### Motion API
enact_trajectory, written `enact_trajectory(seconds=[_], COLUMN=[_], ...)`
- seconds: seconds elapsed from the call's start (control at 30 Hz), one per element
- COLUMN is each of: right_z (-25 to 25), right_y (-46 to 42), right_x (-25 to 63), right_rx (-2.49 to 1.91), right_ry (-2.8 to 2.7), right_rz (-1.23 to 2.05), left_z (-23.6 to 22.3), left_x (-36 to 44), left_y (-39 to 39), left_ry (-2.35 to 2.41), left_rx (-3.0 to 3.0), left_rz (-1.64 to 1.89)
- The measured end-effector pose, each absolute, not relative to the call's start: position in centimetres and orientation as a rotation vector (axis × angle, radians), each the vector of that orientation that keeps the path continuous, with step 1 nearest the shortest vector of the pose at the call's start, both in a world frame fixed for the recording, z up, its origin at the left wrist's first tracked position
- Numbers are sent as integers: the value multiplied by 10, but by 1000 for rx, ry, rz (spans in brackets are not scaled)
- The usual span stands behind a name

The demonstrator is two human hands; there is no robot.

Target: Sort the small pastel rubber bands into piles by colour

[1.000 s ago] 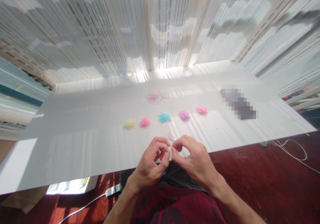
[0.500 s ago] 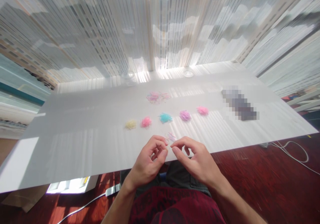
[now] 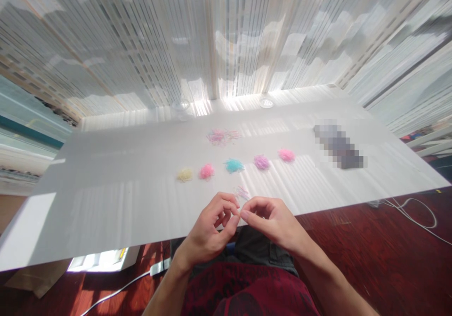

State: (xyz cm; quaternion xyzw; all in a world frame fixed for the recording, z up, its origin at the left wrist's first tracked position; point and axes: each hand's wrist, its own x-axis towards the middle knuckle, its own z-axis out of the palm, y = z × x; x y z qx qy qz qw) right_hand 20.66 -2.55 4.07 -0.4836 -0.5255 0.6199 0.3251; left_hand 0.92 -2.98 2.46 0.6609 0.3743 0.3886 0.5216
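At the front edge of the white table, my left hand is closed in a pinch, thumb against forefinger. My right hand also pinches, its fingertips meeting those of the left. Whatever lies between them is too small to make out. Just beyond the fingers is a small loose bunch of mixed thin strands. Farther out runs a row of little strand piles: yellow, coral pink, turquoise, purple and bright pink. Behind them spreads a mixed pastel pile.
Two clear round dishes or lids, one at left and one at right, sit by the striped curtain. A blurred-out dark oblong thing lies at the right. White cables trail over the red-brown floor.
My right thumb and forefinger have closed into a pinch and come against my left fingertips; they were apart before. The piles have stayed in place.
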Motion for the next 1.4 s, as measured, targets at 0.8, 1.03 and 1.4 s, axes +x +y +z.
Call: enact_trajectory(seconds=[0.8,1.03,1.4], right_z=[31,29,32], right_y=[-35,-32,-34], right_x=[198,200,197], right_rx=[-1291,-975,-1221], right_ry=[-1785,-2071,-1744], right_rz=[789,78,694], left_z=[21,25,24], left_x=[9,3,9], left_y=[-33,-29,-29], left_ry=[925,845,1035], left_rx=[1480,1305,1356], left_rz=[859,739,931])
